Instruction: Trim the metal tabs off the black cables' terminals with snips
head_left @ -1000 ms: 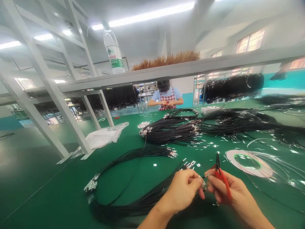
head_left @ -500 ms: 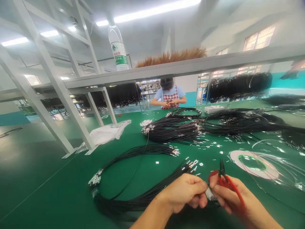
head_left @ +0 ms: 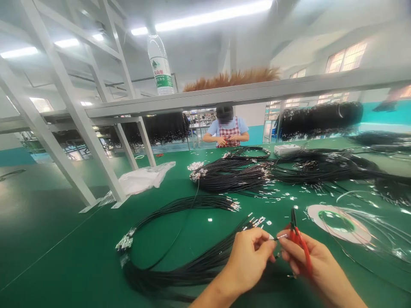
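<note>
My left hand [head_left: 247,259] pinches a thin black cable [head_left: 275,239] close to its end. A pale, stripped-looking tip points right, toward my other hand. My right hand [head_left: 316,259] holds red-handled snips [head_left: 301,244] in its palm, dark blades upward. The thumb and forefinger of that hand are at the cable tip; whether they grip it I cannot tell. Below my left hand, a bundle of black cables [head_left: 180,273] curves across the green table [head_left: 80,256]. White connectors [head_left: 125,240] sit at its left bend, and bare ends fan out beside my left hand.
A white reel [head_left: 359,233] with loose clear strands lies to the right. Larger black cable piles [head_left: 231,175] and small white scraps are farther back. A metal shelf [head_left: 199,99] crosses above, bearing a water bottle [head_left: 161,70]. A person [head_left: 227,130] works opposite.
The whitish piece between my fingertips no longer shows; a single cable end is visible there instead. My left hand has turned slightly, and the snips stand more upright.
</note>
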The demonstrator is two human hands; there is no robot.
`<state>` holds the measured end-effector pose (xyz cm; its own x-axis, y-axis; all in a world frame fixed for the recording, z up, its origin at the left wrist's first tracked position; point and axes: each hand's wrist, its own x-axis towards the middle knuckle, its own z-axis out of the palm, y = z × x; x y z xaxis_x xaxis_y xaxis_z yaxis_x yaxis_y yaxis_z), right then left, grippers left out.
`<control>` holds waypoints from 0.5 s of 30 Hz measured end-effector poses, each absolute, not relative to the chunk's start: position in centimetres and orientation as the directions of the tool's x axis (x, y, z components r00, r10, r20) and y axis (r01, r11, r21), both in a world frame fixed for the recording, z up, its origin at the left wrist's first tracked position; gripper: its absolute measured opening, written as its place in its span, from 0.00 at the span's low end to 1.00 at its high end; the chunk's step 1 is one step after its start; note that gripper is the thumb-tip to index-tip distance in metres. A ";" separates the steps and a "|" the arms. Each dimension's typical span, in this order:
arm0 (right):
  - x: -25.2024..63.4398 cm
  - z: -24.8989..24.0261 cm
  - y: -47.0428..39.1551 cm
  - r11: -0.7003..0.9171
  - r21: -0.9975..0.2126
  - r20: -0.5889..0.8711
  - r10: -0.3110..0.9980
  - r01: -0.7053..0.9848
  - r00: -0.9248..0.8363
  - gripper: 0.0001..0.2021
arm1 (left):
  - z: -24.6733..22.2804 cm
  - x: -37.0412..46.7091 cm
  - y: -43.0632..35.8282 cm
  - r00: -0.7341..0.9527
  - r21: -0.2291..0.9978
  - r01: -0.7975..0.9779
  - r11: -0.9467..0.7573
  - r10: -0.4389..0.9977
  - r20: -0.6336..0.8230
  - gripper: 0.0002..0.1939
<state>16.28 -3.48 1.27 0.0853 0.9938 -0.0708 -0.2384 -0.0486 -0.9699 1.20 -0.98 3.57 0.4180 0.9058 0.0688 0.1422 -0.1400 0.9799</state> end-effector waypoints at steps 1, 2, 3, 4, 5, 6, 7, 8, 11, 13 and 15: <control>16.1 1.2 -3.5 -0.039 -0.971 -0.062 0.994 -0.235 0.093 0.17 | 3.5 1.2 -1.0 0.425 0.982 0.135 -0.132 0.903 0.063 0.09; 16.0 1.2 -3.5 -0.033 -0.972 -0.059 0.993 -0.232 0.105 0.17 | 3.5 1.2 -1.0 0.437 0.985 0.127 -0.115 0.898 0.048 0.09; 16.0 1.1 -3.5 -0.034 -0.972 -0.062 0.992 -0.231 0.114 0.18 | 3.5 1.3 -1.0 0.450 0.988 0.120 -0.094 0.893 0.030 0.09; 15.9 1.1 -3.5 -0.037 -0.972 -0.066 0.991 -0.231 0.120 0.18 | 3.4 1.3 -1.0 0.463 0.991 0.113 -0.074 0.886 0.013 0.09; 15.9 1.1 -3.5 -0.037 -0.972 -0.068 0.990 -0.233 0.126 0.18 | 3.4 1.3 -0.9 0.472 0.993 0.107 -0.056 0.881 -0.001 0.08; 15.9 1.1 -3.5 -0.036 -0.972 -0.067 0.989 -0.233 0.129 0.18 | 3.3 1.3 -0.9 0.478 0.994 0.102 -0.042 0.878 -0.011 0.08; 15.8 1.1 -3.5 -0.036 -0.973 -0.065 0.991 -0.230 0.121 0.18 | 3.3 1.4 -0.8 0.481 0.995 0.096 -0.033 0.876 -0.017 0.08; 15.8 1.1 -3.5 -0.032 -0.974 -0.059 0.992 -0.224 0.115 0.18 | 3.2 1.4 -0.8 0.482 0.995 0.092 -0.025 0.876 -0.022 0.09; 15.5 1.3 -3.5 -0.012 -0.984 -0.038 0.989 -0.180 0.145 0.18 | 3.2 1.4 -0.6 0.472 0.997 0.078 -0.008 0.881 -0.030 0.09; 15.4 1.3 -3.5 -0.007 -0.993 -0.028 0.982 -0.114 0.185 0.20 | 3.4 1.3 -0.4 0.450 0.999 0.054 0.009 0.892 -0.032 0.09; 15.3 1.3 -3.5 -0.016 -1.000 -0.020 0.983 -0.023 0.183 0.22 | 3.9 1.0 -0.3 0.421 0.999 0.023 0.026 0.907 -0.033 0.09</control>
<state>15.26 -3.51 1.27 0.1832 0.9829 -0.0202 -0.0228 -0.0163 -0.9996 1.04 -0.27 3.93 0.4208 0.9065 -0.0332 0.0228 0.0260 0.9994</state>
